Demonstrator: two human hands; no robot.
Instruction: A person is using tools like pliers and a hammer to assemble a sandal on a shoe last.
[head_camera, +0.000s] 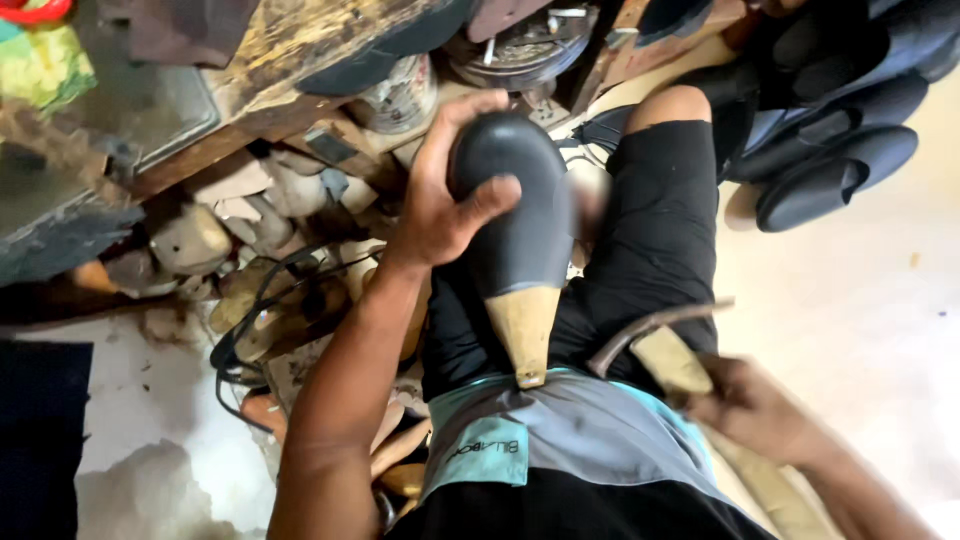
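My left hand (445, 190) grips the toe end of a black shoe upper stretched over a wooden last (520, 215). The last rests on my lap, toe pointing away, its bare tan wooden heel part (524, 330) toward my belly. My right hand (755, 405) holds a hammer (655, 335) with a curved metal head and a pale wooden handle, blurred, just right of the last's heel and apart from it. My legs in black shorts (655, 230) lie under both.
A worn wooden bench (250, 70) with tins and tools stands at the top left. Beneath it lie several wooden lasts (190, 240) and black cords (240, 340). Black sandals (835, 180) are stacked at the top right on a pale floor (860, 320).
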